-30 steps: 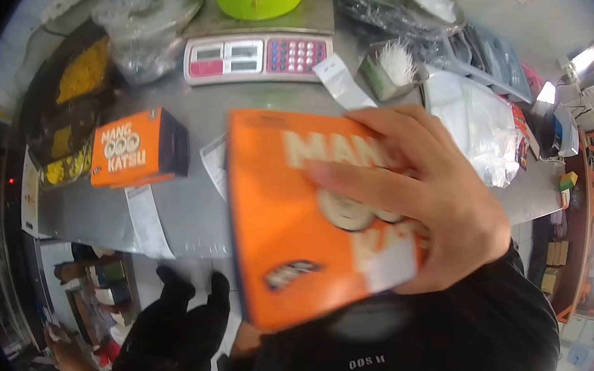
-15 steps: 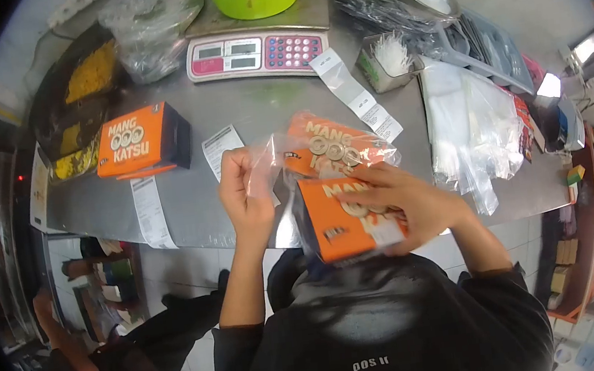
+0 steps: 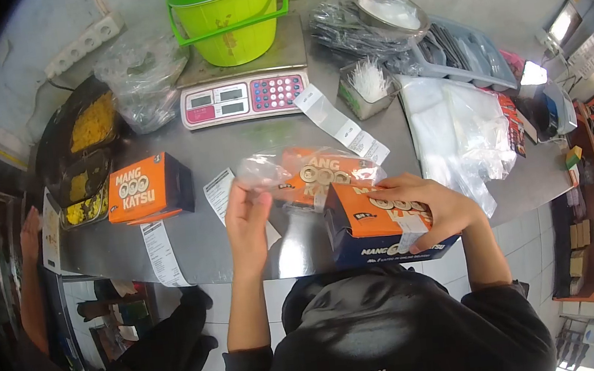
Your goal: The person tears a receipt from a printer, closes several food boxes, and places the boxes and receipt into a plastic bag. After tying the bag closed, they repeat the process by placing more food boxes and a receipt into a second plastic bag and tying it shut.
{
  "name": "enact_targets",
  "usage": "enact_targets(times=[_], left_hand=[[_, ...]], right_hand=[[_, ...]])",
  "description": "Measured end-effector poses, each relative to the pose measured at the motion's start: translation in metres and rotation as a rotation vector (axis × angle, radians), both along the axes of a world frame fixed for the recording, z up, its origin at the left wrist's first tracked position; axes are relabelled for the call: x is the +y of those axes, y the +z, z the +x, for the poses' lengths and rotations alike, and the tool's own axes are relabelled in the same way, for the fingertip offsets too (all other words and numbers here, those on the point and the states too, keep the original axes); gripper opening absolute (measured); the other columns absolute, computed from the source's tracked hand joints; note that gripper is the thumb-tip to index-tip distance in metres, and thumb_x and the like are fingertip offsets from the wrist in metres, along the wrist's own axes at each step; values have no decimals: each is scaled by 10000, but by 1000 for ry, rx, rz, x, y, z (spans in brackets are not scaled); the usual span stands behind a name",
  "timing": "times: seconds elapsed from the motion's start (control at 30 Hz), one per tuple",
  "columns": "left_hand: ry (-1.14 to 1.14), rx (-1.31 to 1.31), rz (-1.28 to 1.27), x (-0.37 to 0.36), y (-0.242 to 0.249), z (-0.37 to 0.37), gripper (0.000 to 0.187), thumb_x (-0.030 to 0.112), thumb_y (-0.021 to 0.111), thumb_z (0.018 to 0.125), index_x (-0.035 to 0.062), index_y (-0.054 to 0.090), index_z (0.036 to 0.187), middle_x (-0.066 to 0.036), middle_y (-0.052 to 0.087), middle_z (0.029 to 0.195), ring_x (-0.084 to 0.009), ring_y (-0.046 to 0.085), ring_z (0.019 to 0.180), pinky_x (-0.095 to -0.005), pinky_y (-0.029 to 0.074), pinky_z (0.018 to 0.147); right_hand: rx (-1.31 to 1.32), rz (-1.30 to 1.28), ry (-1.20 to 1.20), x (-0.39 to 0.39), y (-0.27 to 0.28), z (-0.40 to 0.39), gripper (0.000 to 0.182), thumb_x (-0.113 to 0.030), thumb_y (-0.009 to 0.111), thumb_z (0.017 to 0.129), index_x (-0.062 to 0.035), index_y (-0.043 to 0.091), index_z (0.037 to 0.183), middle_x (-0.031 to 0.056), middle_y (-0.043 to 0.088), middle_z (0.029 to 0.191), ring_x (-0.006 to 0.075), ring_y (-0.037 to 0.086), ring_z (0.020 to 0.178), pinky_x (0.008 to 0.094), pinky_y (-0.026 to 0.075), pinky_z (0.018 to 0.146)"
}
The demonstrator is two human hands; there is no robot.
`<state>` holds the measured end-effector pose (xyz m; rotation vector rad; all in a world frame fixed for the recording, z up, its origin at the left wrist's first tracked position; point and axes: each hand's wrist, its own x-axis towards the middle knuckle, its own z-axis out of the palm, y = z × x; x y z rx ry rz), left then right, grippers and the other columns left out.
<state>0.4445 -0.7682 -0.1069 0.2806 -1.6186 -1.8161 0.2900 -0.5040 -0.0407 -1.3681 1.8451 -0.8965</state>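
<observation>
From the head view, I saw the orange box as a carton with a dark blue lower side, white ring marks and part of the lettering on its top, and a pale label at one corner. It sat at the near edge of the steel counter, tilted slightly, its front face overhanging toward my chest. My right hand was clamped on it, fingers spread across the top and thumb curling down the near side, so most of the lid print was covered.

Just behind it lay a second orange box inside a clear plastic bag. My left hand pinched the bag's open lip, fingers closed on the film, holding the mouth up just beside the carton's left end.

To the left, a third orange carton stood well apart, with paper receipts hanging over the counter rim. Bare steel showed between that carton and my left hand. To the right, a heap of clear bags crowded close to my right wrist. Farther back stood the scale with a green bucket on it. Another person's hand rested at the counter's far left end.
</observation>
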Motion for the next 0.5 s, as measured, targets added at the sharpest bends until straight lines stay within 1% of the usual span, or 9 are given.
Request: enact_targets(times=[0.07,0.13,0.23,0.27,0.37,0.4,0.43,0.47,0.5], left_hand=[[97,-94,-164,3,3,-2,248,-6,627,815,27,534,1042,-50,508,1016,-117,487,839,-250,428,763],[245,-218,-335,4,6,-6,292,-25,625,788,29,539,1062,-50,506,1006,-106,475,863,-260,429,752],[125,-277,-597,3,27,2,474,-78,585,755,22,527,1214,-86,529,1077,-129,502,850,-281,459,746],[88,-297,-657,2,28,7,530,-84,578,748,29,504,1261,-97,531,1110,-148,519,883,-284,463,764],[3,-277,-872,0,26,23,661,-107,550,726,41,452,1362,-135,530,1185,-217,550,945,-308,471,796],[-11,-224,-957,6,18,24,680,-118,536,717,38,445,1372,-150,526,1196,-249,548,939,-327,470,791],[-26,-170,-1044,9,12,21,698,-129,522,708,36,438,1381,-165,522,1206,-281,546,933,-346,470,786],[17,-147,-1019,10,9,17,679,-116,522,715,28,445,1374,-183,518,1210,-323,539,972,-375,450,861],[33,-128,-940,10,12,12,670,-114,526,716,25,453,1367,-184,516,1217,-329,538,992,-374,447,874]], right_hand=[[-42,-87,40,-2,11,0,968,-278,784,443,-127,504,1356,258,443,1345,401,437,1229,415,331,1036],[32,-85,65,-12,23,2,964,-292,784,463,-126,490,1365,234,471,1315,393,451,1202,413,340,1023],[96,-61,61,-43,10,7,946,-319,778,501,-146,470,1379,190,507,1260,372,468,1147,415,357,990],[109,-46,51,-51,1,11,939,-328,775,515,-156,463,1383,173,518,1239,363,473,1127,416,364,976],[409,203,-201,-64,-19,16,892,-348,766,546,-198,468,1373,128,528,1189,331,472,1083,421,370,937],[489,205,-199,-68,-19,16,844,-345,757,549,-234,499,1344,134,514,1173,328,461,1059,453,368,905],[583,149,-163,-71,-21,19,836,-343,756,545,-232,506,1335,143,508,1167,335,458,1054,463,367,893],[672,92,-129,-73,-25,26,828,-342,756,542,-230,513,1326,152,502,1161,342,455,1049,473,365,881],[753,39,-95,-76,-28,32,821,-340,756,539,-229,520,1317,161,496,1155,348,453,1043,482,363,869]])
